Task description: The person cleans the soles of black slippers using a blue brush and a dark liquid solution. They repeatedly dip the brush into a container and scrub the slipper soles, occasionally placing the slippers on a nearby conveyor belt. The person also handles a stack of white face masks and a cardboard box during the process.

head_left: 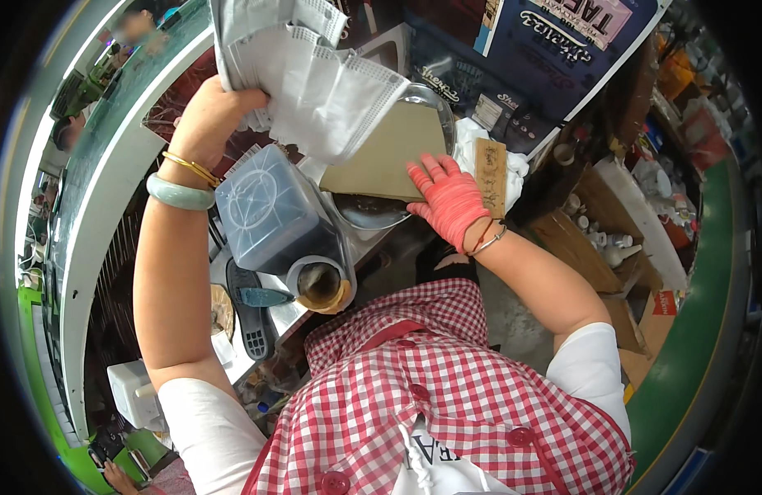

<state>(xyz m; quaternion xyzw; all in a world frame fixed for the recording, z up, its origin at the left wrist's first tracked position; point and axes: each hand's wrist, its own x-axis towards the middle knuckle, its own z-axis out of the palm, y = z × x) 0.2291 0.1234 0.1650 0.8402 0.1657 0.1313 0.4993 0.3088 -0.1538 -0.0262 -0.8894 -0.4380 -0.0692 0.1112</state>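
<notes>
My left hand (220,115) is closed on a bunch of white, cloth-like sheets (315,91) with dotted edges, lifted at the upper left. Most of its fingers are hidden behind them. Below the sheets, a flat tan sheet (389,153) lies over a round metal dish (369,216). My right hand (451,198), in a pink wrap or glove that leaves the fingertips bare, rests with spread fingers at the tan sheet's right edge. Close to that hand, a wooden block (490,177) leans on a crumpled white cloth (519,169).
A bluish translucent plastic container (270,206) stands between my arms, with a cup stained brown inside (319,282) attached or beside it. A dark shoe sole (251,318) lies left of it. Dark printed cardboard (554,62) rises behind. Cluttered boxes (604,239) stand right; another person's hand (117,477) shows lower left.
</notes>
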